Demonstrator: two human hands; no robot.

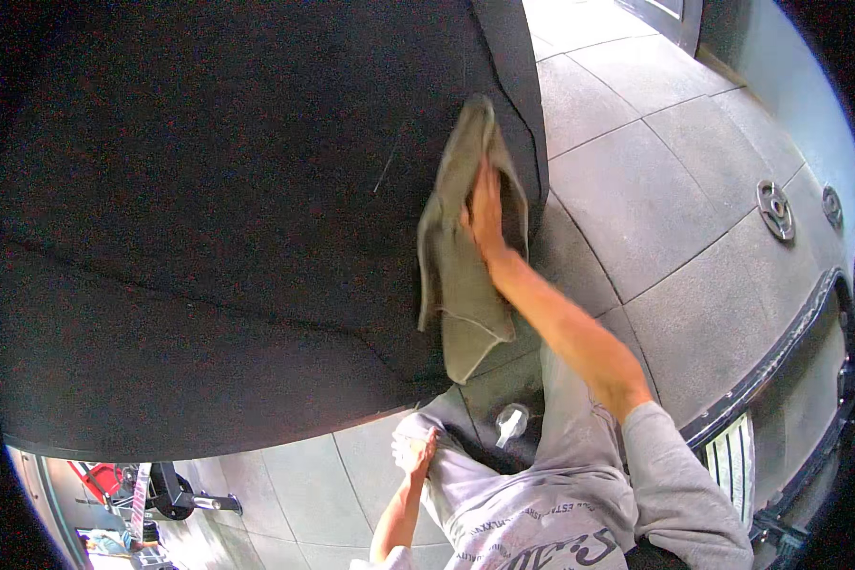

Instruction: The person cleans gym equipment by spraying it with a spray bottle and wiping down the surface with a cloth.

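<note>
My right hand [486, 206], slightly blurred, presses with extended fingers on a grey-green cloth [470, 285]. The cloth lies folded and rumpled over the right edge of a large black padded surface [221, 178], its near end hanging past the corner. My left hand [417, 450] rests on my bent knee, below the near edge of the black surface, its fingers curled; whether it holds anything is not clear. A seam runs along the black surface near its rim.
Grey floor tiles [648, 206] surround the black surface. Two weight plates, one nearer [776, 210] and one by the wall [832, 206], lie at right. A curved black frame [762, 363] stands at lower right. Gym equipment [174, 491] and another person [110, 541] are at lower left.
</note>
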